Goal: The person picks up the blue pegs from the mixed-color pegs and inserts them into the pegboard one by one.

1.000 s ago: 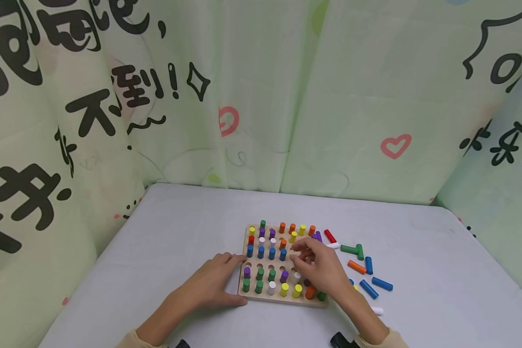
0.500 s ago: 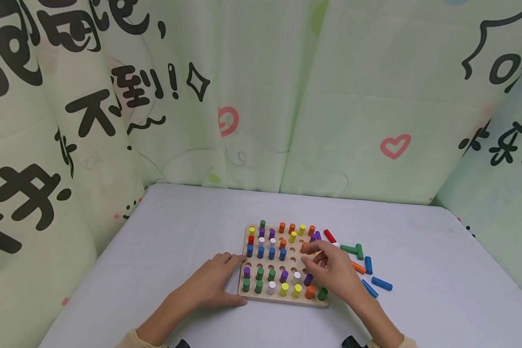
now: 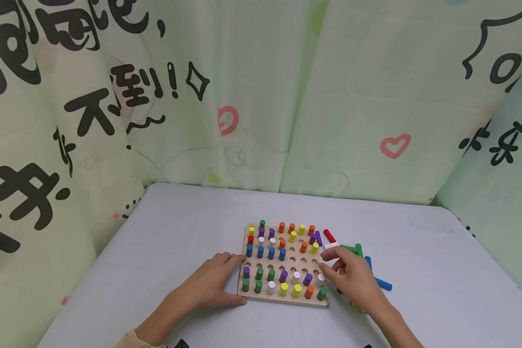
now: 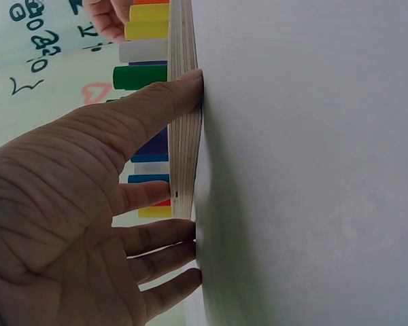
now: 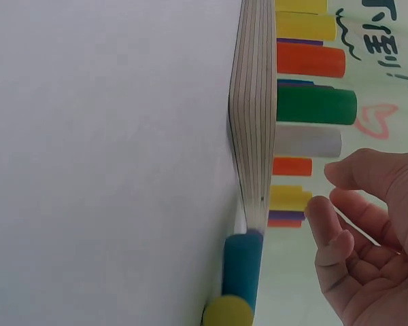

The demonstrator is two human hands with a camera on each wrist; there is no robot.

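A wooden pegboard (image 3: 282, 300) lies on the white table, with colourful upright pegs in many of its holes. My left hand (image 3: 215, 280) rests at its left side. In the left wrist view the thumb lies against the board's edge, the index finger touches it further along, and the other fingertips meet the table. My right hand (image 3: 350, 273) hovers past the board's right edge. Thumb and index finger stand apart with nothing between them, as the right wrist view shows. Close to those fingertips are a yellow peg (image 3: 314, 248) and an orange peg (image 3: 303, 247) in holes.
Loose pegs lie right of the board: a red peg (image 3: 329, 236), a green peg (image 3: 359, 250), a blue peg (image 3: 384, 284) and others partly hidden by the right hand. A blue peg (image 5: 241, 272) lies by the board's edge. A printed curtain (image 3: 261, 96) surrounds the table.
My right hand has drawn away to the right from over the board, uncovering the orange peg and the yellow peg in their holes. The left hand stays in place.
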